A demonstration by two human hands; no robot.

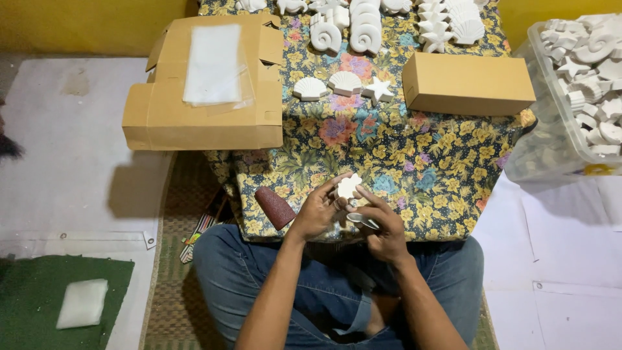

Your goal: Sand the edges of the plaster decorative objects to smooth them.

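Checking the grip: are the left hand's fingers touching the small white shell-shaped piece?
Touching. The head view shows the left hand with its fingers closed against the edge of the white shell-shaped piece, no gap visible between them.

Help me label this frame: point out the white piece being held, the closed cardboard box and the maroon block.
white piece [348, 186], head view, its face
closed cardboard box [468, 83], head view, top
maroon block [275, 207], head view, side

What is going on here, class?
A seated person holds a small white shell piece up in the left hand, while the right hand holds a small metal tool just under it. More white shells, two cardboard boxes and a sanding roll lie on the floral cloth.
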